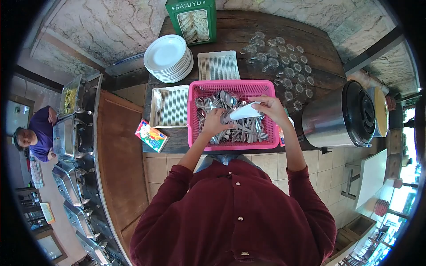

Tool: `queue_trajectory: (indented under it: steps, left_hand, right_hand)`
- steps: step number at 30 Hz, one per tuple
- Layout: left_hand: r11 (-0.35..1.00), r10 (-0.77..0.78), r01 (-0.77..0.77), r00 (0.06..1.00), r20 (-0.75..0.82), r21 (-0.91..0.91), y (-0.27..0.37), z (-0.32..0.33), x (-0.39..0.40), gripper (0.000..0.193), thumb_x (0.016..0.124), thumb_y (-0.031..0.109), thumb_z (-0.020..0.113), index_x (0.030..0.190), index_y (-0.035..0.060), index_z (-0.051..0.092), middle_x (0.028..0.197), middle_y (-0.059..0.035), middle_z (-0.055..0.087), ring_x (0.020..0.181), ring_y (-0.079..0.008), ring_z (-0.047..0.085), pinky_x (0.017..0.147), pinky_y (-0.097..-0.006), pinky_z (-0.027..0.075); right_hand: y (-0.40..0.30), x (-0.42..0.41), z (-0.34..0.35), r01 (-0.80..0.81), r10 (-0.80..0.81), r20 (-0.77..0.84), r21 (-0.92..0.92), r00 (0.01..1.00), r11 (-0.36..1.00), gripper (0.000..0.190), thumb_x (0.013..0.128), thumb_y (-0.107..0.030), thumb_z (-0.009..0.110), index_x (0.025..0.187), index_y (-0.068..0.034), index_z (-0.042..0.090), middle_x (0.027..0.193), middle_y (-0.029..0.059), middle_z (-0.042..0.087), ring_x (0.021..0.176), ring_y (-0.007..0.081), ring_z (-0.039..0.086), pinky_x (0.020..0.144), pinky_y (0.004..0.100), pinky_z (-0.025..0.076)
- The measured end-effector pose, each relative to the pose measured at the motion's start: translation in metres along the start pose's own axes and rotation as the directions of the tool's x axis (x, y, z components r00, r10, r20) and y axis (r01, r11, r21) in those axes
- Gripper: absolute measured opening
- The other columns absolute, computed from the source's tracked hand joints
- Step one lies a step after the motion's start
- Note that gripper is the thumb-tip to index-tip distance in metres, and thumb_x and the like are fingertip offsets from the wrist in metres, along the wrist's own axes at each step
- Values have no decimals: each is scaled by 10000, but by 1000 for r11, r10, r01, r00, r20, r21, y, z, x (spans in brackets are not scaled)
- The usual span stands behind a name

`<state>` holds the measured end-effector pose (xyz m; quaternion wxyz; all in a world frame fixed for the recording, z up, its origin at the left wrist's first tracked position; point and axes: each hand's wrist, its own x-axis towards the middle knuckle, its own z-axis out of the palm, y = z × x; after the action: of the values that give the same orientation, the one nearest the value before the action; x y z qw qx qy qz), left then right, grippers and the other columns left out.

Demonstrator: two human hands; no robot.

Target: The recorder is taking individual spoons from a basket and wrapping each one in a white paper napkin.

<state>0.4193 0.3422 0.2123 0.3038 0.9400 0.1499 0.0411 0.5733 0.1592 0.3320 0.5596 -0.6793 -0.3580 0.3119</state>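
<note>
A pink plastic basket [191,114] full of loose metal spoons and forks [229,134] stands before me at the table edge. My right hand [271,108] pinches a white paper napkin [244,112] over the right half of the basket. Grey metal shows at the napkin's left end, apparently cutlery partly covered by the paper. My left hand [214,123] is over the basket's left half, thumb and fingers spread around that end. Whether it touches the metal is unclear.
A napkin pack [152,135], white woven-pattern trays [173,108], stacked white plates [166,55] and a green box [194,26] lie left and behind. Glass mugs [289,71] and a steel drink urn [324,114] stand right. Another person [41,133] is beyond the chafing dishes [68,184].
</note>
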Motion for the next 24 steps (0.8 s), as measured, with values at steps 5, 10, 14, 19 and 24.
queue_trajectory:
  steps: [5, 10, 14, 19, 24]
  left_hand:
    - [980, 111, -127, 988, -111, -150, 11, 8, 8, 567, 667, 398, 700, 1107, 79, 541, 999, -144, 540, 915, -328, 541, 787, -399, 439]
    - [961, 99, -127, 988, -120, -248, -13, 7, 12, 354, 732, 311, 662, 963, 44, 627, 927, -135, 588, 826, -304, 585, 744, -370, 461]
    - [936, 24, -33, 999, -31, -351, -17, -29, 3, 298, 746, 271, 660, 902, 19, 643, 860, -130, 617, 778, -283, 600, 684, -344, 458]
    - [773, -133, 232, 969, 206, -590, -32, -76, -14, 281, 739, 263, 691, 874, 17, 666, 714, -41, 617, 665, -105, 564, 595, -252, 425]
    - [582, -176, 349, 936, 305, -734, -22, -121, -30, 341, 748, 281, 695, 935, -1, 652, 813, -21, 645, 726, -60, 570, 672, -196, 424]
  right_hand:
    - [-3, 0, -5, 7, -7, 2, 32, 1000, 999, 287, 790, -119, 639, 1062, -28, 613, 800, -4, 580, 660, 33, 506, 587, 180, 396]
    - [-10, 0, -13, -62, 63, -14, 23, 998, 998, 303, 776, -110, 649, 1066, -33, 612, 844, 15, 593, 698, 49, 521, 623, 195, 420]
    - [-5, -3, -26, -61, 45, -74, -229, 996, 971, 339, 740, -111, 683, 1068, -54, 616, 847, 30, 592, 682, 60, 517, 623, 205, 429]
    - [8, -3, -33, -17, -5, -54, -395, 999, 919, 308, 721, -146, 700, 1004, -40, 642, 761, 41, 595, 620, 73, 531, 568, 217, 434]
    - [21, 4, -35, -173, 193, 59, -244, 979, 954, 248, 730, -146, 694, 931, -5, 658, 779, 49, 611, 634, 76, 542, 583, 222, 438]
